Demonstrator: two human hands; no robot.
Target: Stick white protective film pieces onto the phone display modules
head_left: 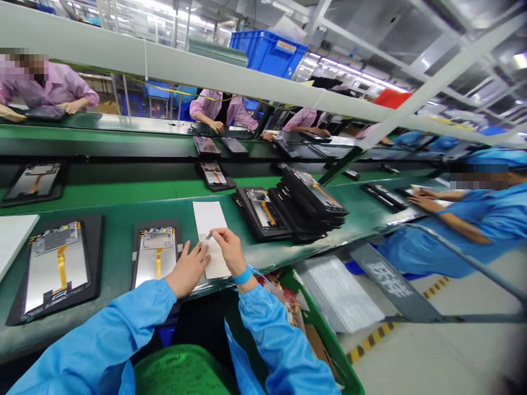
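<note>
A white sheet (211, 216) lies on the green bench in front of me. My right hand (230, 249), with a blue band at its wrist, pinches a small grey piece (209, 235) just above the sheet. My left hand (190, 269) lies with fingers spread, its fingertips on the sheet's left edge. Left of that hand, an opened device (158, 255) with an orange ribbon rests on a dark pad. A larger opened device (57, 266) sits further left on another dark pad.
Several devices on black pads are stacked (302, 206) right of the sheet. A green bin (329, 340) stands below the bench edge at right. A white board (14, 236) is at far left. A person in blue (465, 219) works at the right; people in pink sit across.
</note>
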